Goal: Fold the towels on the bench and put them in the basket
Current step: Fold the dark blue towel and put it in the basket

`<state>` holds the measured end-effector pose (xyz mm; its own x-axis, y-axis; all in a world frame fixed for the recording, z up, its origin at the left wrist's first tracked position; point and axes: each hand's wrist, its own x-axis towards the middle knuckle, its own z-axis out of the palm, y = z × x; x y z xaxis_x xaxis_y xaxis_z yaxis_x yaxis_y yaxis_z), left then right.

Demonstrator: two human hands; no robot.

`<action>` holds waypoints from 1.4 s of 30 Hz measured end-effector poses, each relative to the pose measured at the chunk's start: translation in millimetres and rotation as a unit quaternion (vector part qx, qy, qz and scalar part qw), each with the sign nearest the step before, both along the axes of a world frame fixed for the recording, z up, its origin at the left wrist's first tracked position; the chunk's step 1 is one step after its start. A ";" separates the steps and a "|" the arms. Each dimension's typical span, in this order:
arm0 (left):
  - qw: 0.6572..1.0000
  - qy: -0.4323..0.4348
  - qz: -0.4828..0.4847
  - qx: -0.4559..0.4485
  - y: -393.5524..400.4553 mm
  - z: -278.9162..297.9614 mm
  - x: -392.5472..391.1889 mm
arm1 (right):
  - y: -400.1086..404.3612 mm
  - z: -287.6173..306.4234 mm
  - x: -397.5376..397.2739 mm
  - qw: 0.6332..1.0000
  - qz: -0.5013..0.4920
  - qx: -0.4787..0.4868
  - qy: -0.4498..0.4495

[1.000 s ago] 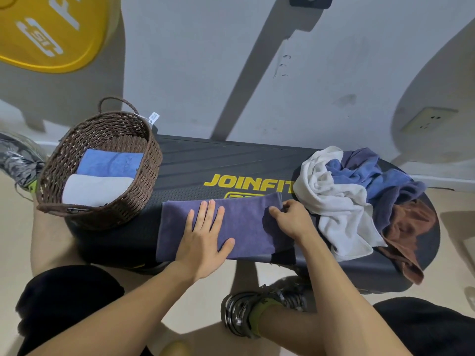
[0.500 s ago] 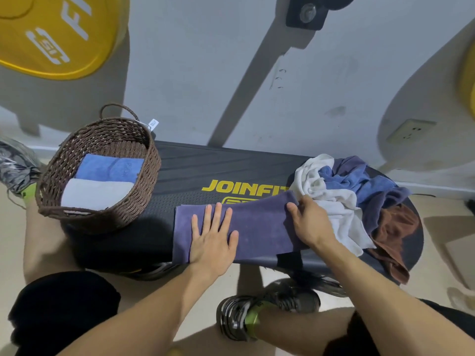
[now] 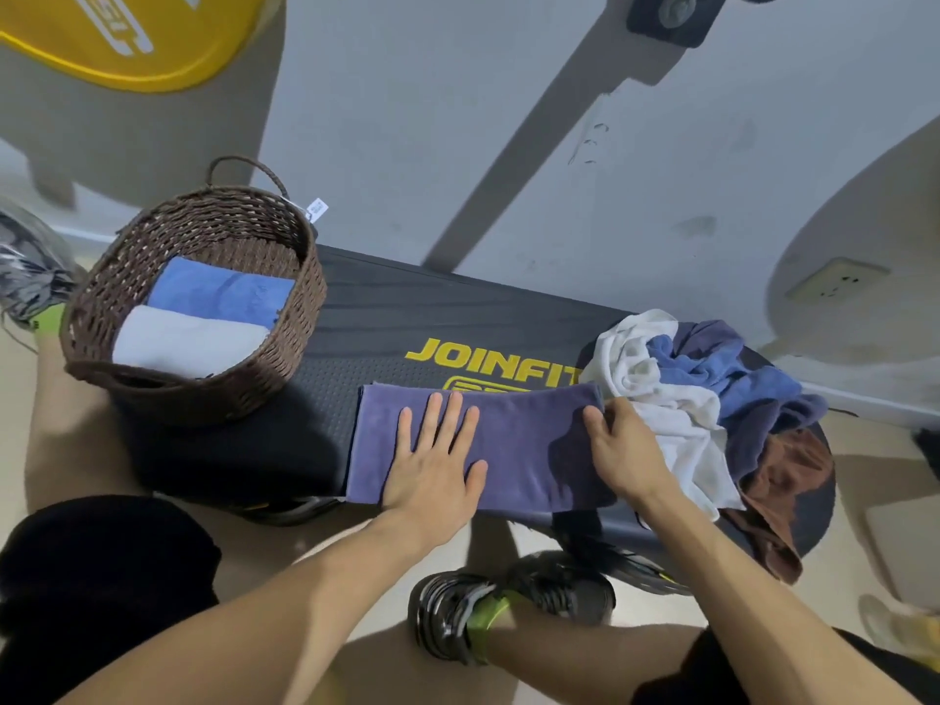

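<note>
With its fingers straight and slightly spread, the left hand (image 3: pixel 437 470) lies flat, palm down, on the purple towel (image 3: pixel 513 445), pressing the cloth onto the counter (image 3: pixel 407 318) and gripping nothing. Over on the other side, the right hand (image 3: pixel 623 450) has its fingers curled onto the towel's right end, the thumb reaching toward the left hand; it looks like a grip on that end, though the edge itself hides beneath the fingers. The purple towel sits directly under both hands, a folded strip whose long axis runs left to right along the counter, its left end poking out just beyond the left hand's little finger and its near edge lining up with the counter's front edge. Just beyond the left hand's fingertips, yellow lettering shows on the black counter top. To the right of the right hand, touching its knuckles, lies the pile of unfolded towels (image 3: pixel 712 399), white on the near side, blue and dark purple behind, brown spilling over the counter's right end. Well off to the left of the left hand stands the brown woven basket (image 3: pixel 285 358) on the counter's left end, and inside it lie a folded blue towel (image 3: pixel 218 292) at the back and a folded white towel (image 3: pixel 183 338) in front, side by side and touching.
</note>
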<state>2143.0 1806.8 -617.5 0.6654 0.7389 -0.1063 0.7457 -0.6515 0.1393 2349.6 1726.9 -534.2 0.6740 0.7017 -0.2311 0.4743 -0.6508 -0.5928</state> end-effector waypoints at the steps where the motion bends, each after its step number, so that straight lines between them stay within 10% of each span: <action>1: 1.000 0.008 0.000 0.002 -1.6 -1.4 -0.8 | 2.0 1.8 -2.4 1.000 -0.010 0.013 0.007; 5: 0.999 0.000 -0.010 -0.033 0.5 4.4 0.2 | 18.5 10.5 -18.1 0.991 -0.053 0.074 0.093; 7: 0.975 -0.150 0.027 -0.161 5.6 20.5 1.6 | 26.1 14.8 -32.2 0.977 -0.051 0.103 0.180; 9: 0.850 -0.384 0.167 -0.320 6.7 45.2 -0.4 | 31.4 16.4 -48.5 0.970 -0.019 0.107 0.219; 12: 0.566 -0.521 0.289 -0.570 5.6 75.6 -7.4 | 34.2 16.1 -77.9 0.954 0.025 0.126 0.270; 15: 0.458 -0.548 0.259 -0.651 6.6 85.7 -16.3 | 34.6 16.9 -102.5 0.910 0.060 0.120 0.392; 20: 0.565 -0.514 0.301 -0.571 22.2 77.0 -28.3 | 41.2 19.1 -98.5 0.945 0.113 0.083 0.296; 24: 0.604 -0.477 0.335 -0.543 35.4 67.2 -36.5 | 37.8 11.1 -88.0 0.991 0.130 0.018 0.030; 28: 0.626 -0.388 0.346 -0.582 38.1 59.9 -30.2 | 31.7 -3.4 -92.6 0.977 0.213 -0.031 0.014; 35: 0.873 -0.230 0.326 -0.280 31.2 49.3 6.5 | 27.2 -8.9 -85.9 0.968 0.243 -0.037 0.053; 42: 0.846 -0.318 0.254 -0.344 51.4 50.5 -26.8 | 26.2 -0.2 -74.2 0.975 0.202 0.093 0.015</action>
